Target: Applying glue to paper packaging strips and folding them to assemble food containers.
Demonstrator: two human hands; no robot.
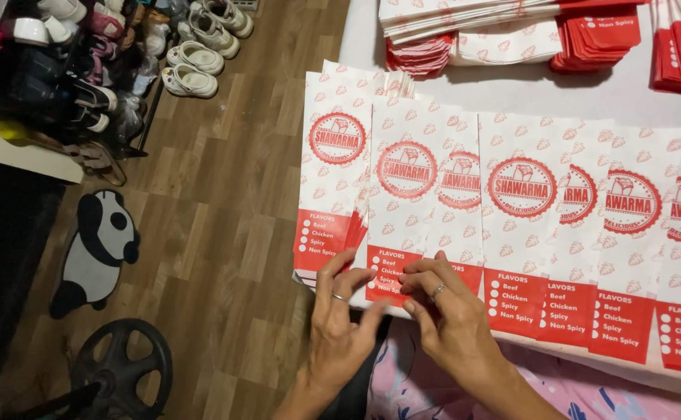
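Observation:
Several flat white paper bags with red round emblems and red bottom panels lie overlapped in a row on a white table (pixel 558 97). My left hand (pixel 340 327) and my right hand (pixel 445 311) meet at the lower edge of one bag (pixel 403 210) near the row's left end, fingertips pinching its red bottom panel. Each hand wears a ring. A thicker stack of the same bags (pixel 333 171) lies just left of it, partly hanging over the table's edge.
More stacks of white and red bags (pixel 512 35) lie at the table's far side. Left of the table is wooden floor with a panda-shaped mat (pixel 99 249), a black fan base (pixel 122 369) and a rack of shoes (pixel 193 54). Pink patterned cloth (pixel 558 389) covers my lap.

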